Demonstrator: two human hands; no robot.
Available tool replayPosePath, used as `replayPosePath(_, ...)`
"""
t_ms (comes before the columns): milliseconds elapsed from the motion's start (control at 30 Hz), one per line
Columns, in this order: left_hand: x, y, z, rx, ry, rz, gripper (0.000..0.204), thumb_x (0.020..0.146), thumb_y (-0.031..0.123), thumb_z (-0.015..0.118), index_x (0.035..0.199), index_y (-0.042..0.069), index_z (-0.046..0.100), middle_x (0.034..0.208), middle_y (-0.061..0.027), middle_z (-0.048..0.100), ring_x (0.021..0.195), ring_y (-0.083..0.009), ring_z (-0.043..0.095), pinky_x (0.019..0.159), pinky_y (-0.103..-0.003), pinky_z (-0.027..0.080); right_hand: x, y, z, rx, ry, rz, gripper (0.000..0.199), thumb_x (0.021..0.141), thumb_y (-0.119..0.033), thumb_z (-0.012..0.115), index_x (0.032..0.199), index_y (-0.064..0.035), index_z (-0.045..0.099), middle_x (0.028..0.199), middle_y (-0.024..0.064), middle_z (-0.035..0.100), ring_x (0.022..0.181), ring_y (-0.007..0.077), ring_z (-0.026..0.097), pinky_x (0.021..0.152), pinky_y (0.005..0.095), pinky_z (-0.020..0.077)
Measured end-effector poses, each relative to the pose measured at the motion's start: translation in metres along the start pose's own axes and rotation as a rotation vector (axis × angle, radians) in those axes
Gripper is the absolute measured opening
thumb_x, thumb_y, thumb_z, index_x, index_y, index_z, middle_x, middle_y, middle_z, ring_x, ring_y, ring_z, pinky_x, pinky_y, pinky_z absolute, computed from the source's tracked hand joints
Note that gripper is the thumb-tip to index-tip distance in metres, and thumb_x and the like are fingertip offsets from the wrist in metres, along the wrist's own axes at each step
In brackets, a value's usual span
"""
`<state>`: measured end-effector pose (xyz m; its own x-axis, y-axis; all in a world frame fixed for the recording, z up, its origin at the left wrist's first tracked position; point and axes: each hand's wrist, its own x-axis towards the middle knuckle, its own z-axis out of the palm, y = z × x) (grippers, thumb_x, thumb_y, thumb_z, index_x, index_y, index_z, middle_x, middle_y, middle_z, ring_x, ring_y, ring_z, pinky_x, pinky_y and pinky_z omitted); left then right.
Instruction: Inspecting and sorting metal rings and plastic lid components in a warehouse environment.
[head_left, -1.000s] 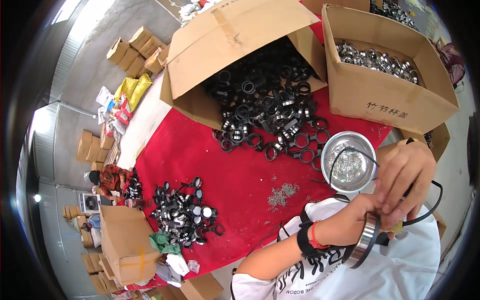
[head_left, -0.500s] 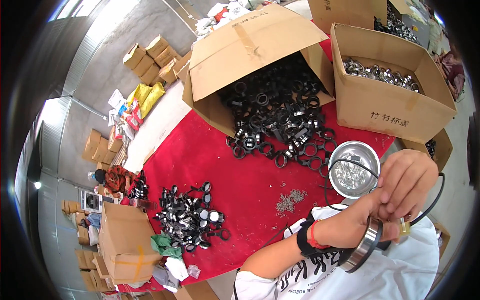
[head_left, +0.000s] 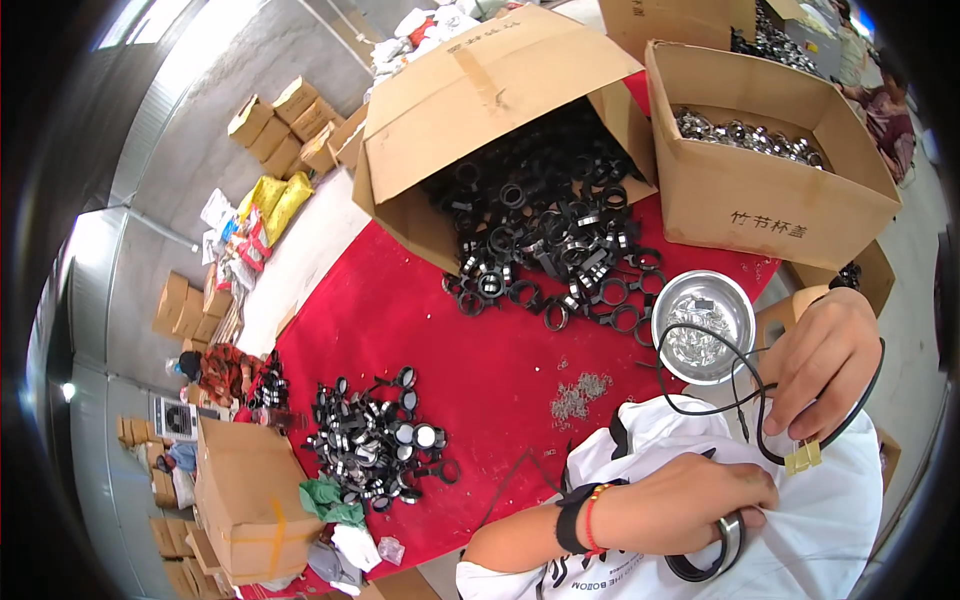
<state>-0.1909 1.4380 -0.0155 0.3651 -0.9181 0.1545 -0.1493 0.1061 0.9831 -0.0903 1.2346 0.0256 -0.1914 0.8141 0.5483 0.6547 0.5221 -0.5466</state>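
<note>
Low in the view my left hand (head_left: 705,500), with a dark wristband and a red bracelet, is closed on a black-and-silver lid (head_left: 732,540) against my white shirt. Above and to the right, my right hand (head_left: 830,360) has its fingers bent down around a black cord (head_left: 765,425). Just under those fingertips hangs a small yellowish block (head_left: 803,457), which the fingers seem to pinch along with the cord. A steel bowl (head_left: 745,310) of small shiny metal pieces stands beside my right hand.
On the red-covered table (head_left: 400,300), black rings spill from a tipped carton (head_left: 500,80). A carton (head_left: 770,205) of silver parts stands to its right. Black-and-silver lids (head_left: 375,440) lie heaped at left, near another carton (head_left: 245,500). Small wire pieces (head_left: 580,397) are scattered near me.
My hands were together around the lid and the yellowish block. Now they are apart, the left lower with the lid, the right with the cord and block.
</note>
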Motion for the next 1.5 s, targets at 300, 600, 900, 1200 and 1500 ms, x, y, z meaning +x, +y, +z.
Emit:
replayPosePath(300,-0.009,0.006,0.008,-0.136,0.367,-0.084,0.014,0.084,0.007,0.057,0.095,0.000,0.054,0.080,-0.0074,0.059,0.069,-0.0143,0.057,0.061,-0.024,0.044,-0.001,-0.017,0.011,-0.161,0.084,0.074,0.016,0.081,-0.004,0.059,0.091,0.0083,0.057,0.091,0.0165,0.058,0.067,0.0214,0.061,0.054,0.0266,0.0504)
replayPosePath(600,-0.012,0.004,0.016,-0.272,0.370,-0.295,0.017,0.088,0.014,0.055,0.097,0.000,0.055,0.073,0.0017,0.055,0.069,-0.0025,0.048,0.059,-0.018,0.039,0.000,-0.046,0.016,-0.535,-0.026,0.106,0.015,0.078,-0.006,0.052,0.086,0.0064,0.055,0.083,0.0128,0.056,0.059,0.0132,0.056,0.048,0.0214,0.0457)
replayPosePath(900,-0.013,0.002,0.012,-0.497,0.307,-0.336,0.018,0.090,0.017,0.050,0.098,0.001,0.053,0.077,0.0041,0.051,0.071,-0.0015,0.043,0.064,-0.018,0.037,0.025,-0.073,0.026,-0.775,-0.176,0.150,0.007,0.074,-0.010,0.055,0.073,-0.0030,0.054,0.075,0.0056,0.055,0.053,0.0057,0.050,0.046,0.0145,0.0366)
replayPosePath(1200,-0.003,0.000,0.003,-0.664,0.293,-0.488,0.013,0.090,0.017,0.048,0.093,0.005,0.052,0.075,0.0060,0.049,0.059,0.0011,0.042,0.050,-0.015,0.034,0.062,-0.085,0.026,-0.970,-0.493,0.325,0.014,0.067,-0.015,0.054,0.062,-0.0070,0.044,0.062,0.0027,0.049,0.048,0.0058,0.044,0.042,0.0168,0.0320)
replayPosePath(1500,0.006,-0.007,-0.003,-0.247,0.178,-0.136,0.016,0.083,-0.002,0.051,0.098,-0.001,0.056,0.087,-0.0067,0.062,0.081,-0.0123,0.059,0.073,-0.025,0.046,0.009,-0.062,-0.025,-0.259,-0.156,0.326,0.032,0.083,-0.028,0.060,0.097,0.0010,0.060,0.086,0.0076,0.061,0.073,0.0151,0.061,0.060,0.0217,0.0483)
